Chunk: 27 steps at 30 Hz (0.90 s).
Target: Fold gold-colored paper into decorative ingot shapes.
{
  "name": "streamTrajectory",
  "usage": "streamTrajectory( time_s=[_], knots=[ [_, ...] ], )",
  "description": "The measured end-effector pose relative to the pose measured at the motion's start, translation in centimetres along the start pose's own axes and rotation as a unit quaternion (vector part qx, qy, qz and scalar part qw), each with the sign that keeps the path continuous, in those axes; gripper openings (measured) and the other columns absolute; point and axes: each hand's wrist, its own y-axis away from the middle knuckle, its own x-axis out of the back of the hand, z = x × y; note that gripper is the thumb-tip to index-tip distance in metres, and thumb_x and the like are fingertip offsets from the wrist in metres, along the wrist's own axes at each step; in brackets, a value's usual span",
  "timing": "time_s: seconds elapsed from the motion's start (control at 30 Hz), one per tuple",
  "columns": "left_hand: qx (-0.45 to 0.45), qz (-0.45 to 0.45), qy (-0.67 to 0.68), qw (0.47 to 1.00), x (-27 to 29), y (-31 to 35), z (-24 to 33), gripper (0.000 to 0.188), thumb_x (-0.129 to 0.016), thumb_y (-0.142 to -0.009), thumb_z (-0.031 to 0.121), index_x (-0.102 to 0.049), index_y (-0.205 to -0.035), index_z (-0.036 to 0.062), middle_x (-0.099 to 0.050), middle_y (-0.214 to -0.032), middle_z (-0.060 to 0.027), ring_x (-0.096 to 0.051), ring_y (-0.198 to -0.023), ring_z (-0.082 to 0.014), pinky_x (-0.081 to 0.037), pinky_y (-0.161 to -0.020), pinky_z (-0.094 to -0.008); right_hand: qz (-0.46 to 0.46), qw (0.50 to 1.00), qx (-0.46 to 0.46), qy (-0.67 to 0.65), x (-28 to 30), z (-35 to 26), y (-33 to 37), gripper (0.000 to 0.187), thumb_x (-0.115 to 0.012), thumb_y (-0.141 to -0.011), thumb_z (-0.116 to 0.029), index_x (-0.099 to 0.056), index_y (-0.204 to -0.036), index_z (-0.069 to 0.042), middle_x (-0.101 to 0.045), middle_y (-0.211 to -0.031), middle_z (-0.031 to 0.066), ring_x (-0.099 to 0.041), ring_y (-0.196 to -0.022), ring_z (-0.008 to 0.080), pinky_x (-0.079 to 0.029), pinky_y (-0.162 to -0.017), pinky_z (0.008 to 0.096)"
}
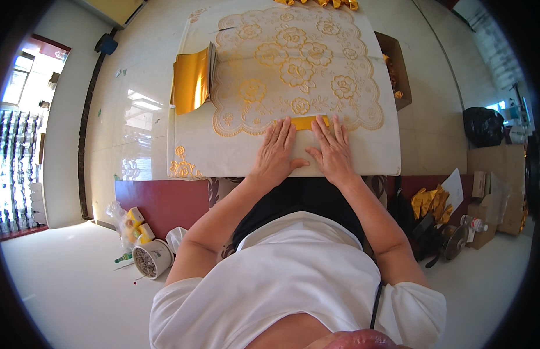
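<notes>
A narrow folded strip of gold foil paper (305, 123) lies flat near the front edge of the table, on the border of the patterned cloth (281, 75). Pressing on its left end are the outstretched fingers of my left hand (274, 150). The fingers of my right hand (333, 152) rest straight and slightly spread on the right end. Both palms face down, and my thumbs point toward each other below the strip. To the left, a curled stack of gold foil sheets (192, 81) sits at the table's edge.
An open cardboard box (402, 72) with gold folded pieces stands beyond the table's right edge. More gold pieces (325, 3) lie at the far edge. On the dark red bench, right, is another gold pile (431, 202). A round tub (152, 258) stands at the lower left.
</notes>
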Motion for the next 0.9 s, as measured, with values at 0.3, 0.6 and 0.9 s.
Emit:
streamTrajectory(
  time_s=[0.3,0.6,0.9],
  knots=[
    [-0.047,-0.013,0.078,0.996,-0.5,-0.8,0.8,0.104,-0.071,-0.085,0.060,-0.032,-0.160,-0.0006,-0.029,-0.168,-0.0202,-0.023,-0.158,-0.0361,-0.021,-0.127,-0.0501,0.002,1.000,0.004,-0.004,0.0,-0.3,0.2,0.073,-0.065,-0.098,-0.043,-0.041,-0.159,-0.011,-0.033,-0.168,0.0075,-0.020,-0.155,0.0465,-0.024,-0.123,0.0617],
    [-0.011,-0.019,0.029,0.999,0.4,1.7,-1.6,0.103,-0.071,-0.085,0.058,-0.031,-0.160,0.0011,-0.029,-0.168,-0.0189,-0.027,-0.156,-0.0365,-0.025,-0.125,-0.0498,0.024,0.999,-0.018,0.015,0.2,1.4,0.7,0.070,-0.064,-0.098,-0.040,-0.043,-0.158,-0.011,-0.039,-0.166,0.0065,-0.026,-0.153,0.0455,-0.026,-0.121,0.0613],
    [-0.013,0.016,0.008,1.000,0.6,1.2,-1.1,0.099,-0.072,-0.085,0.058,-0.037,-0.157,-0.0004,-0.033,-0.166,-0.0200,-0.031,-0.154,-0.0375,-0.025,-0.125,-0.0514,0.059,0.998,-0.020,0.020,0.9,-1.4,-1.1,0.067,-0.070,-0.095,-0.033,-0.048,-0.154,-0.011,-0.039,-0.165,0.0098,-0.019,-0.156,0.0474,-0.023,-0.123,0.0619]
  ],
)
